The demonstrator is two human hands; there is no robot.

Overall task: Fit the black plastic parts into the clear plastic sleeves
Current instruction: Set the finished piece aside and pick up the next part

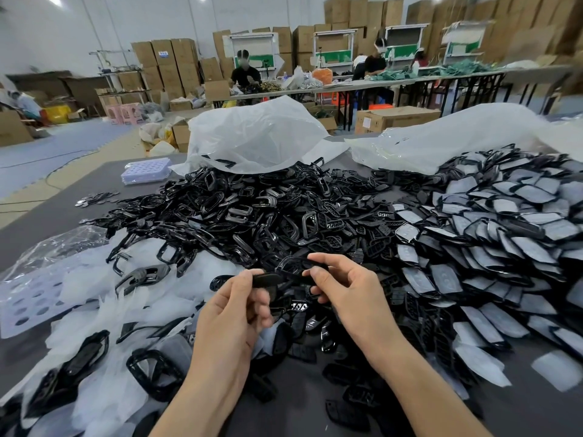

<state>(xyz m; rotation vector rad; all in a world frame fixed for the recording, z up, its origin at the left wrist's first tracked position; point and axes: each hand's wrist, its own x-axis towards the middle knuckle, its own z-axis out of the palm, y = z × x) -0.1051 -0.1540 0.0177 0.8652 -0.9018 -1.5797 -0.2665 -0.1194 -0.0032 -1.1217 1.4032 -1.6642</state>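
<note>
A broad heap of loose glossy black plastic frames [239, 216] covers the middle of the dark grey tabletop [41, 222], reaching right up to the hands. To the right slopes a pile of flat black pieces with pale grey faces [504, 234], overlapping like shingles. Crumpled white plastic bags [252, 137] rise behind both heaps. Near the far left corner a clear perforated tray [146, 170] sits apart from the heap. Thin clear plastic sleeves [104, 298] are strewn over the near left of the table, with black frames among them; whether those lie on or inside the sleeves cannot be told. More small black pieces lie under and around both wrists.

Just above this clutter, the left hand [233, 310] pinches a small black plastic part [268, 279] between thumb and curled forefinger, its other fingers folded beneath. The right hand [344, 291] holds the opposite end, thumb and forefinger clamped on it, the remaining fingers curled. The part looks dark, slim and rounded at its left end. It is blurred against the black heap, so whether it is one piece or two cannot be told.
</note>
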